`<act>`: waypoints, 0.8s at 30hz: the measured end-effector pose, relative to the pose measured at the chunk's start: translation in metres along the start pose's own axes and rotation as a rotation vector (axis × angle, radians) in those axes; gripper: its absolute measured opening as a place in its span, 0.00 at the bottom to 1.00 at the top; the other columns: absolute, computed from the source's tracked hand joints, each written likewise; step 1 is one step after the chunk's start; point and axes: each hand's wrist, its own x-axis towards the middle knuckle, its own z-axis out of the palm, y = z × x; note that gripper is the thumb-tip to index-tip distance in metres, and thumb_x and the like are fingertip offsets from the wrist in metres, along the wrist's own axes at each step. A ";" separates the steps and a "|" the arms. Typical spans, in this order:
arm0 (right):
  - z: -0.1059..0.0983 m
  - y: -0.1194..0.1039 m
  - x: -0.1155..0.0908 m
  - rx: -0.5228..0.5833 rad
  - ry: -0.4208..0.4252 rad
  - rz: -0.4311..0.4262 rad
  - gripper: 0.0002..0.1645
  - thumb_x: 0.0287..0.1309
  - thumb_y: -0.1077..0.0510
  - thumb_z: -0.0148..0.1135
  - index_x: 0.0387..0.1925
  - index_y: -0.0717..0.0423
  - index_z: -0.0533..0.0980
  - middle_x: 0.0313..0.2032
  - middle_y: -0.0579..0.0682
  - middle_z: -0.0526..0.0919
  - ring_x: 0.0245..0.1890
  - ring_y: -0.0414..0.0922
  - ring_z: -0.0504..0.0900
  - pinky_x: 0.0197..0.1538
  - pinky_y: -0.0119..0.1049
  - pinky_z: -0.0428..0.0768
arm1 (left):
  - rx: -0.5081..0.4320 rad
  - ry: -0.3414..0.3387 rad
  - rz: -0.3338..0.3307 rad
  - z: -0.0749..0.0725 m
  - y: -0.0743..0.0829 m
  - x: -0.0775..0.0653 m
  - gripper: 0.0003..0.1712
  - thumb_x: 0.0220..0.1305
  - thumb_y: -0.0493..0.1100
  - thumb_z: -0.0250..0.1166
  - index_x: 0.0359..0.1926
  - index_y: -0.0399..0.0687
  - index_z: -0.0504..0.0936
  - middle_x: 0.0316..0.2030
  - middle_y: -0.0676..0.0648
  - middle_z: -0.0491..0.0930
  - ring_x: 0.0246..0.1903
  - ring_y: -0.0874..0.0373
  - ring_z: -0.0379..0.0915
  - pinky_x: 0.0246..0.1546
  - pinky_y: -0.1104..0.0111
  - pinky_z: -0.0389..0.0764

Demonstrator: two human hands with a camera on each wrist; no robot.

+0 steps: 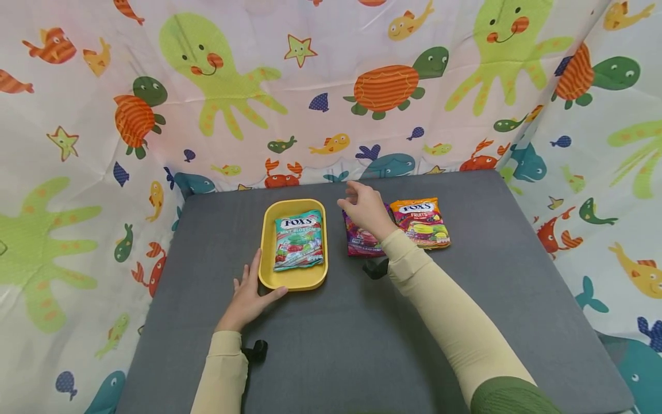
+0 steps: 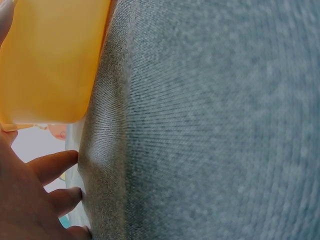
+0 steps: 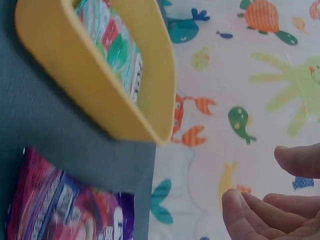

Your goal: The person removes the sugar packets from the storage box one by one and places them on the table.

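Note:
A teal Fox's Mint Blossom candy bag lies inside a yellow plastic tub. My left hand is at the tub's near left corner, fingers spread along its side and thumb by the front edge; in the left wrist view some fingertips touch the grey cloth. Above a purple candy bag hovers my right hand, with nothing between its thumb and loosely bent fingers. In the head view this hand hides part of the purple bag. Just right of that lies an orange Fox's Fruits bag.
A grey cloth-covered table carries everything. Behind and at both sides hangs a white curtain printed with sea animals, meeting the table's back edge. Dark wrist-worn devices show below each hand.

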 end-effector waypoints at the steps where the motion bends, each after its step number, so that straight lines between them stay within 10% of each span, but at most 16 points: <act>1: 0.003 -0.003 0.000 0.001 0.000 -0.001 0.38 0.70 0.50 0.61 0.75 0.58 0.61 0.66 0.59 0.75 0.62 0.53 0.80 0.62 0.49 0.80 | 0.000 0.000 0.000 0.000 0.000 0.000 0.65 0.56 0.72 0.69 0.77 0.85 0.28 0.81 0.48 0.40 0.80 0.40 0.23 0.72 0.35 0.24; 19: 0.064 -0.025 0.008 -0.035 -0.090 -0.007 0.38 0.70 0.51 0.61 0.73 0.64 0.64 0.64 0.63 0.77 0.59 0.54 0.81 0.59 0.47 0.82 | 0.007 0.000 0.005 0.001 0.000 0.000 0.65 0.57 0.71 0.69 0.77 0.84 0.28 0.81 0.49 0.39 0.79 0.39 0.23 0.72 0.35 0.24; 24: 0.073 -0.025 0.009 -0.080 -0.091 -0.001 0.38 0.69 0.51 0.63 0.72 0.66 0.64 0.61 0.63 0.79 0.33 0.47 0.82 0.47 0.43 0.85 | 0.004 -0.001 0.008 0.000 0.000 0.001 0.65 0.57 0.71 0.69 0.77 0.84 0.28 0.81 0.49 0.39 0.79 0.39 0.23 0.72 0.35 0.23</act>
